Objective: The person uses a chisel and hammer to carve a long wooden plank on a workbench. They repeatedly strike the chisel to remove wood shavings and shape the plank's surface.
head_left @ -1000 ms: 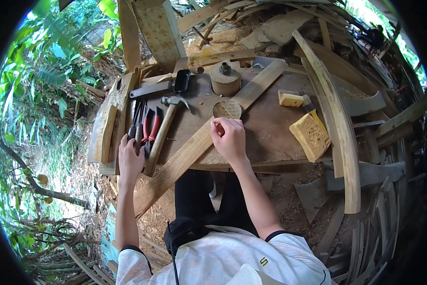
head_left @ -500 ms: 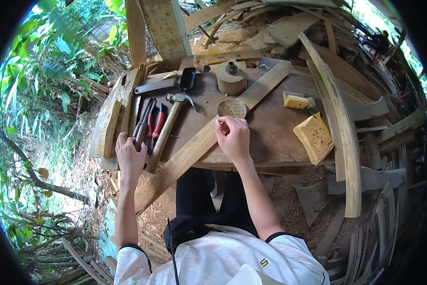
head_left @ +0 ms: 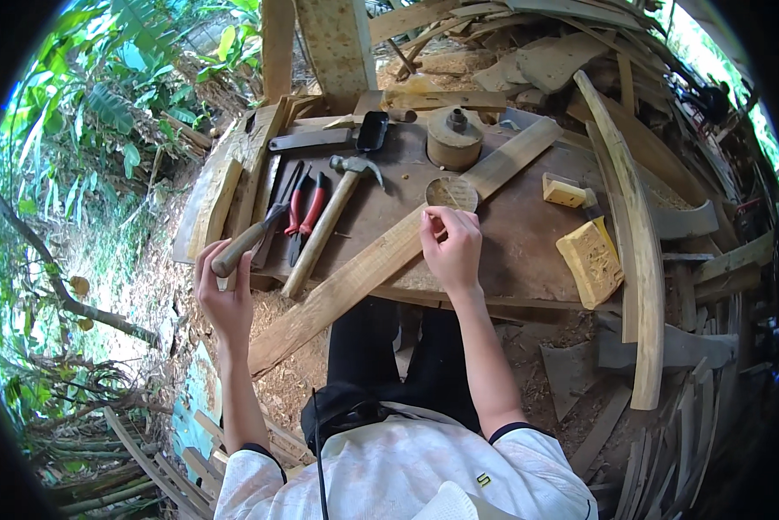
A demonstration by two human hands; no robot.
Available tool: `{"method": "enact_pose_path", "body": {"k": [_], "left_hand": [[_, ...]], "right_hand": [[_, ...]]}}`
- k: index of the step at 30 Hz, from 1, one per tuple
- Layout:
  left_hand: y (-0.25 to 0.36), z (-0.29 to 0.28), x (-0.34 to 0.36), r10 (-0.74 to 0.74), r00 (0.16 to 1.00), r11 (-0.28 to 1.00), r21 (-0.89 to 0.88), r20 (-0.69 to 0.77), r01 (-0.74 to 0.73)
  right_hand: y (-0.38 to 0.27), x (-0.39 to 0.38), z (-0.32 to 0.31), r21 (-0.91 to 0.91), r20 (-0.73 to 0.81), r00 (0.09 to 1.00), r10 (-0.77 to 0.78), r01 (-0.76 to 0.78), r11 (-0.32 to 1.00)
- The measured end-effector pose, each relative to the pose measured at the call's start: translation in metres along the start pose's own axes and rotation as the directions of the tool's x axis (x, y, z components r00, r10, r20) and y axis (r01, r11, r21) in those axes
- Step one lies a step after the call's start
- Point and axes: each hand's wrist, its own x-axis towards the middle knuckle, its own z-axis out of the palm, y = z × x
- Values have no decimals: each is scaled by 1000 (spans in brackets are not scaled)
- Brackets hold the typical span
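Head-worn fisheye, downward over workbench (head_left: 515,247)

Your left hand (head_left: 224,290) holds a slim tool by its rounded brown wooden handle (head_left: 238,251), well to the left of the long, flat, light-brown wooden plank (head_left: 363,264) that lies diagonally across the dark brown bench (head_left: 528,247). Your right hand (head_left: 453,247) has its curled fingertips over that plank, at a round brown-toned piece (head_left: 453,192). Left of the plank you have red-handled metal pliers (head_left: 316,206) and, nearer it, a pale-handled claw hammer (head_left: 322,232). Right of the plank sits a pitted yellow block (head_left: 590,264).
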Motion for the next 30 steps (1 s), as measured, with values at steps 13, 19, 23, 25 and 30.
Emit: {"method": "enact_pose_path", "body": {"k": [13, 19, 23, 25, 30], "left_hand": [[5, -23, -65, -138, 957, 897, -442, -256, 11], [14, -34, -75, -64, 920, 904, -413, -388, -111], [-6, -42, -81, 29, 847, 985, -131, -531, -116], [2, -46, -63, 28, 917, 978, -180, -398, -108], [-7, -40, -24, 146, 964, 989, -24, 223, -144]], "right_hand": [[-119, -47, 47, 448, 880, 417, 230, -887, -107], [-130, -47, 64, 457, 876, 386, 288, -856, -242], [-132, -52, 73, 484, 855, 399, 333, -843, -234], [-131, -55, 73, 492, 848, 409, 336, -843, -218], [-139, -55, 63, 554, 794, 469, 386, -820, -142]]}}
